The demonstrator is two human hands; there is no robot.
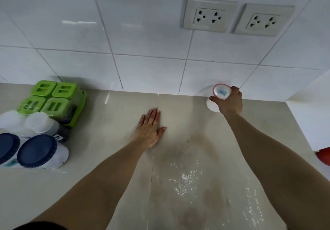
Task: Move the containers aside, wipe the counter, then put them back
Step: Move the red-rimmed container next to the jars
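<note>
A beige counter (110, 158) meets a white tiled wall (142, 33), damp and glinting at lower right. The right hand (230, 101), upper right of centre, has fingers wrapped around a white red-rimmed container (220, 94) by the wall. The left hand (150, 128) lies flat mid-frame, fingers together. At left cluster green-lidded boxes (53, 97) and blue-lidded jars (38, 152).
</note>
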